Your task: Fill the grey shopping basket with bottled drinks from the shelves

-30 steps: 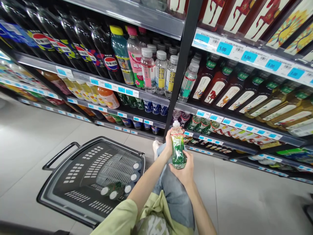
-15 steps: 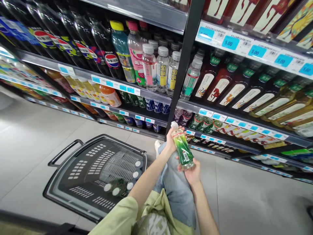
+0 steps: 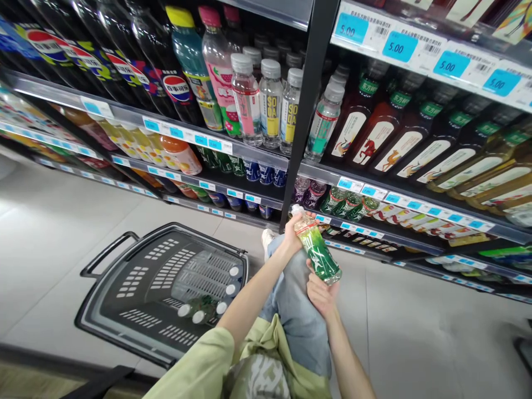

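gripping green bottle (image 3: 319,254) around neck with left hand (image 3: 293,233), clasping lower end with right hand (image 3: 322,292) (tilted, with white cap (image 3: 297,209) toward shelving (image 3: 311,83)).

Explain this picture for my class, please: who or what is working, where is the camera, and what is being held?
There is no machine here: a person works bare-handed, seen by a camera worn on the head, looking forward and down. The left hand grips a green-labelled drink bottle near its white cap; the right hand supports its lower end. To the person's left, a black shopping basket stands on the tiled floor, with white-capped bottles inside. Ahead, the shelves carry Pepsi bottles and clear SODA bottles, among others.
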{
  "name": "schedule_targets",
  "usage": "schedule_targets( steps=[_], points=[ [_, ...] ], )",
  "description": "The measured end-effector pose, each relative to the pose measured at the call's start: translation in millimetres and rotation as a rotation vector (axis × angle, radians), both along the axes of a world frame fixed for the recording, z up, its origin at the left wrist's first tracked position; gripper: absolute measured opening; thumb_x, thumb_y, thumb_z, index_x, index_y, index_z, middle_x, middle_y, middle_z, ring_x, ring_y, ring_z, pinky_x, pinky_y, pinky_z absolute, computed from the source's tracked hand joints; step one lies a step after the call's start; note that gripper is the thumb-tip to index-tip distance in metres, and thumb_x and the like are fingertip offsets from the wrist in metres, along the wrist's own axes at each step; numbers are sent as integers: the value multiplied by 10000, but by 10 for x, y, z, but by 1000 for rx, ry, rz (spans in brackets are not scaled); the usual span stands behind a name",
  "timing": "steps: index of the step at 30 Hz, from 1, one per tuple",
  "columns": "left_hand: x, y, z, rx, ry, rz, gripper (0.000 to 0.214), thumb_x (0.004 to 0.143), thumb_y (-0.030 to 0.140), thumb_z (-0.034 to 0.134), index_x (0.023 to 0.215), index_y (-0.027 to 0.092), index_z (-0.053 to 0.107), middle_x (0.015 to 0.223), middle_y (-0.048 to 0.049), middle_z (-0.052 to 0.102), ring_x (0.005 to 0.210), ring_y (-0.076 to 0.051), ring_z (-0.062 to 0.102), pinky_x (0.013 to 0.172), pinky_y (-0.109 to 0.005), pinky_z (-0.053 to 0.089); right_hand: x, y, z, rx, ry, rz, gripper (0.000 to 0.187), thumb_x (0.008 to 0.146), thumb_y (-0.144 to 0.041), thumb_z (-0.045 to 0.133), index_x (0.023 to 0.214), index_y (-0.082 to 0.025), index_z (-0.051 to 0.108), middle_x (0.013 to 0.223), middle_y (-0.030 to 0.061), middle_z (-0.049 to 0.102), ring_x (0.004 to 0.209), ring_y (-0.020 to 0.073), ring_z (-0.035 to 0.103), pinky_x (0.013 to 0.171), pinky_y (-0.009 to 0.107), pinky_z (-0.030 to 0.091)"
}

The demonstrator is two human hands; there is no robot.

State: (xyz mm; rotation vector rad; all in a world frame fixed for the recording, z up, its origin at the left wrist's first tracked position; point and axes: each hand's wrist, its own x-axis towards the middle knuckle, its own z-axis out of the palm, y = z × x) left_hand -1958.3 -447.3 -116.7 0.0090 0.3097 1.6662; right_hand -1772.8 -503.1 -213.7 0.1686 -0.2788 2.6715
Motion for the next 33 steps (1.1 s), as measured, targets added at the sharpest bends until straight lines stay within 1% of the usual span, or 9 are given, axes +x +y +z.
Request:
schedule_targets(
  steps=[4, 6, 8, 11, 14, 16, 21, 28, 33],
  points=[
    [23, -17, -14, 11, 15, -4, 219, 728, 273, 793, 836, 163, 638, 835, -35, 708, 727, -197, 721, 733, -360, 623, 140, 17, -72, 165, -284, -49, 777, 982, -827, 541, 1219, -106, 707, 372, -119, 411, 257, 53, 185, 269, 126, 204],
    [20, -29, -16, 33, 27, -14, 237, 702, 278, 798, 828, 162, 635, 816, -27, 693, 701, -190, 710, 696, -350, 620, 169, -8, 41, 250, -452, -30, 784, 938, -840, 578, 1235, -125, 706, 430, -67, 535, 264, 78, 299, 262, 143, 263],
    [7, -34, -14, 38, 54, -49, 247, 706, 305, 794, 823, 158, 634, 805, -33, 688, 669, -186, 697, 647, -337, 608, 149, -69, 222, 304, -593, -34, 779, 916, -831, 592, 1294, -159, 696, 652, 29, 728, 368, 141, 526, 293, 203, 414],
    [-15, -35, -9, 24, 114, -141, 243, 724, 332, 774, 815, 157, 631, 786, -50, 687, 627, -188, 680, 594, -330, 589, 59, -221, 472, 330, -823, -233, 702, 895, -790, 650, 1231, -177, 719, 989, 120, 820, 638, 248, 754, 436, 330, 606],
    [-18, -30, -6, 20, 153, -172, 247, 691, 325, 772, 812, 153, 644, 770, -53, 686, 625, -199, 686, 592, -336, 596, -8, -383, 584, 391, -1032, -528, 646, 822, -692, 818, 1201, -181, 707, 1018, 104, 816, 713, 280, 804, 518, 365, 662],
    [-9, -24, -4, 17, 167, -183, 255, 677, 325, 777, 813, 147, 655, 774, -56, 691, 638, -207, 699, 594, -336, 602, -8, -457, 605, 479, -1120, -616, 646, 757, -578, 926, 1219, -195, 686, 992, 76, 810, 725, 274, 811, 544, 350, 675],
    [5, -24, -8, 39, 185, -287, 268, 707, 351, 782, 810, 141, 650, 784, -69, 699, 669, -227, 728, 623, -342, 614, 84, -482, 612, 628, -1100, -458, 643, 737, -457, 963, 1243, -201, 660, 1037, 86, 809, 839, 289, 817, 574, 332, 685],
    [-22, -65, -16, 42, 131, -247, 222, 730, 240, 757, 913, 148, 670, 720, -40, 673, 695, -224, 716, 686, -358, 621, 89, -231, 397, 410, -605, 15, 658, 832, -577, 764, 1320, -152, 645, 980, 135, 807, 844, 322, 792, 510, 345, 629],
    [-33, -42, 8, 52, 122, -247, 208, 755, 222, 773, 916, 161, 656, 698, -19, 626, 688, -213, 695, 697, -348, 612, 68, -124, 323, 422, -591, 36, 669, 825, -581, 790, 1328, -165, 642, 974, 111, 792, 732, 261, 758, 582, 388, 654]
  ],
)
